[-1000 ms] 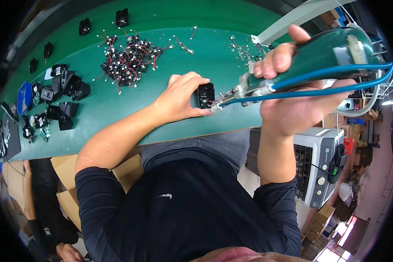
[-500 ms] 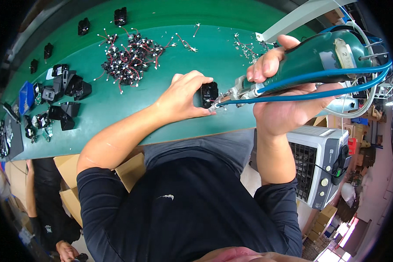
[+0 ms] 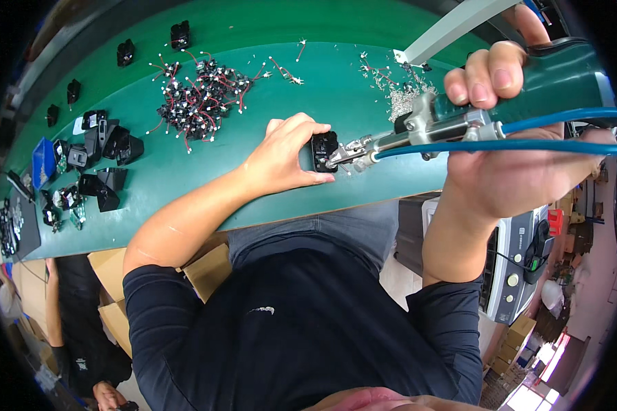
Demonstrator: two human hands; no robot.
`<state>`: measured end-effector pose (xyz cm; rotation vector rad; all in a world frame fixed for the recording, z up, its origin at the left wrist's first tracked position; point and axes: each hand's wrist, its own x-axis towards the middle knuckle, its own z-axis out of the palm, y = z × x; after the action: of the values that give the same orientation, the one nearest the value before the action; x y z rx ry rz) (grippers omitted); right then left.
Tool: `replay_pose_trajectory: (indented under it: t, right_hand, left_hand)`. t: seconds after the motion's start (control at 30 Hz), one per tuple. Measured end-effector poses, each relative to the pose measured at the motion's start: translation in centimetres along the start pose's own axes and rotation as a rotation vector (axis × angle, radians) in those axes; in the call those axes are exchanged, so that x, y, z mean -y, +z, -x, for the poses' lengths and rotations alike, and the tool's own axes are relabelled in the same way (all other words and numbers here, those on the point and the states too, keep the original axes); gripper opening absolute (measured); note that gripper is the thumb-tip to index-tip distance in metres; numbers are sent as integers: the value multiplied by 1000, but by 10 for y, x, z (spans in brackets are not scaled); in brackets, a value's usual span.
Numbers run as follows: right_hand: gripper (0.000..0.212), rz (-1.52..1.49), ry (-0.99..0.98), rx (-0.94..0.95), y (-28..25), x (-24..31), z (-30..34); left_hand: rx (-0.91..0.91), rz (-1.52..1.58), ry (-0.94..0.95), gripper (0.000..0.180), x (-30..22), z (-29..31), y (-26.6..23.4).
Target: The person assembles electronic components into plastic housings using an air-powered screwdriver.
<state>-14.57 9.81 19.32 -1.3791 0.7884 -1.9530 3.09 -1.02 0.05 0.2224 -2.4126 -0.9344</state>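
My left hand [image 3: 284,152] grips a small black plastic housing [image 3: 324,149] on the green bench, with the thumb at its near end and the fingers at its far end. In my right hand [image 3: 504,179] is a green power screwdriver [image 3: 552,82] with a metal nose and blue hoses, held nearly sideways from the right. Its narrow tip meets the near right part of the housing; whether a screw sits under it is too small to tell.
Beyond my left hand lies a heap of small black parts with red wires [image 3: 202,99]. Loose screws [image 3: 408,103] are scattered near a white post [image 3: 452,31]. Black housings [image 3: 116,144] and a blue bin [image 3: 43,162] stand at the left. Another person [image 3: 86,322] is at lower left.
My right hand and the screwdriver's body have shifted right and look larger, showing more of the metal nose. The tip stays at the housing, and my left hand keeps its grip.
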Motion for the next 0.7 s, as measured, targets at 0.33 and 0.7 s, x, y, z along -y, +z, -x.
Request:
replay_pose_trajectory:
  t: [0.33,0.7]
  right_hand:
    - [122,45,134,-433,22,-48,17]
    - [120,14,121,-422,19,-51,19]
  left_hand:
    - [10,46,-1,84,-2,0,0]
    - [7,48,2,85,0,-1,1]
